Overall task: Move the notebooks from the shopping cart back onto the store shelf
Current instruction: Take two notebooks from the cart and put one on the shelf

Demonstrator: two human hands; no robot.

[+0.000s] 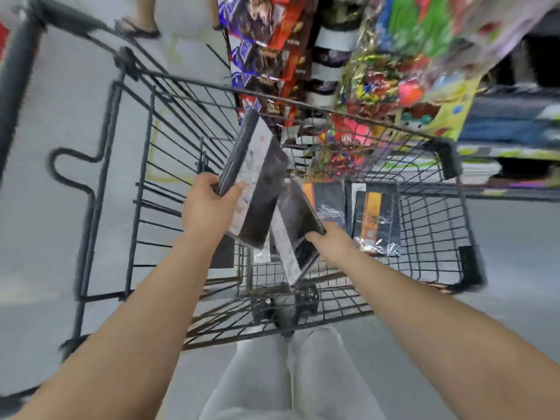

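Note:
Over the dark wire shopping cart (348, 122), my left hand (209, 204) grips a notebook (257, 183) with a white and dark cover, held tilted above the basket. My right hand (328, 242) grips a second, similar notebook (295, 231) by its lower edge, lower in the cart. Two more notebooks with dark and orange covers, one (328, 204) beside the other (375, 219), lie in plastic wrap on the cart floor to the right. The store shelf (515, 122) runs along the right, blurred.
Hanging packs of snacks (272, 40) and colourful toys (409, 56) crowd the rack beyond the cart's far rim. Another person's sandalled foot (139, 25) stands on the grey floor at the top left. My own legs in light trousers (291, 377) are behind the cart.

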